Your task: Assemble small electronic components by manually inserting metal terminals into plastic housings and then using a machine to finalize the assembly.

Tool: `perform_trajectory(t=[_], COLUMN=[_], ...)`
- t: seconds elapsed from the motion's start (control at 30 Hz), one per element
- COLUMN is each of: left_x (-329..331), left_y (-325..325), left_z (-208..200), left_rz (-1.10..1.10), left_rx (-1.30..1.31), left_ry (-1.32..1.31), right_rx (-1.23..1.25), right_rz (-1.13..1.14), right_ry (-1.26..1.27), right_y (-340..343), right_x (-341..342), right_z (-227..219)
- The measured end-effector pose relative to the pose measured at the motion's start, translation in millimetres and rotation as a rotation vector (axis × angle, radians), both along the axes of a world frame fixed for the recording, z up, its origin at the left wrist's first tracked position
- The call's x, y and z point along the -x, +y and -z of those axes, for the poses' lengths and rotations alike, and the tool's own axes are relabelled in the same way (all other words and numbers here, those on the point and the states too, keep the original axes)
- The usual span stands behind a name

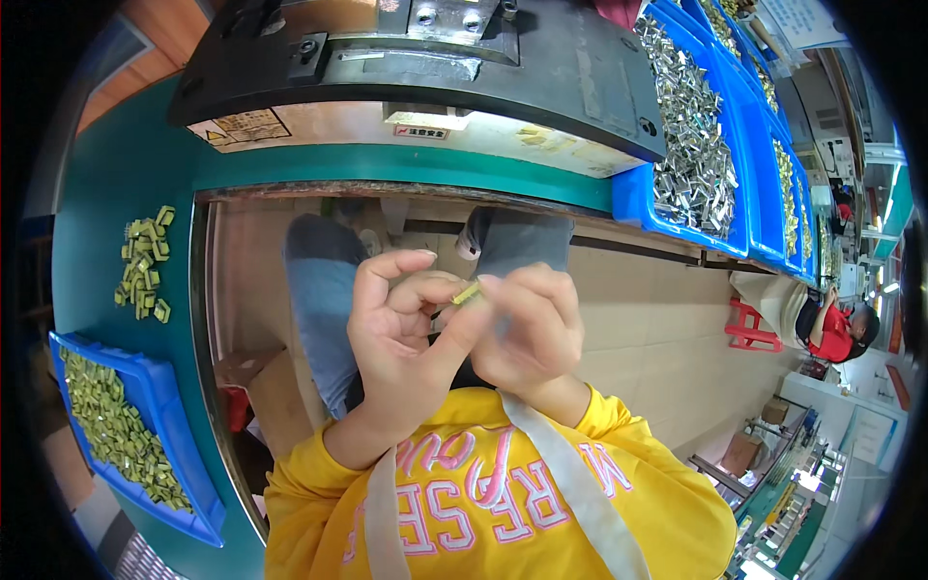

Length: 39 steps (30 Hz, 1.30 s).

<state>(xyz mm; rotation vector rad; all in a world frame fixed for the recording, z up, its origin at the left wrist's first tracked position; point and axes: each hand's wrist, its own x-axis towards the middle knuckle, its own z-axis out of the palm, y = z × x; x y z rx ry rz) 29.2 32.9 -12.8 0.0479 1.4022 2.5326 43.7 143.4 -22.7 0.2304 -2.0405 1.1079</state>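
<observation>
A small yellow-green block-shaped part (468, 293) is pinched between the thumb and fingers of my left hand (401, 333), above my lap. My right hand (530, 329) is closed up against it from the other side, its fingertips at the part's upper end. Motion blurs the right fingers, and both hands hide some of the part. On the green bench to the left lies a loose pile of similar yellow-green parts (145, 263). Nearer to me, a blue bin (188, 454) holds many more of them.
A dark metal machine (561, 87) with a light front stands on the green bench (319, 166) ahead. To its right, a blue bin (633, 198) holds shiny metal pieces, with more blue bins beyond. Far right, a person in red (833, 333) sits near a red stool (749, 327).
</observation>
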Motion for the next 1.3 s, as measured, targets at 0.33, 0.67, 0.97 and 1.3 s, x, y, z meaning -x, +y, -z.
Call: perform_trajectory(t=[0.33,0.67,0.97,1.3], left_x=[2,4,-1,-3], left_y=[2,-1,4,-2], left_z=[5,2,6,12], left_rz=[-0.032,-0.114,-0.119,0.019], left_rx=[0.008,0.117,0.063,0.018], left_ry=[0.042,0.219,0.192,0.082], right_rx=[-0.005,0.007,-0.042,-0.092], right_rz=[0.072,-0.023,0.011,0.028], right_ry=[0.021,-0.050,0.012,0.063], right_y=[-6,-2,0,1], right_x=[3,2,2,7], right_z=[4,0,3,1])
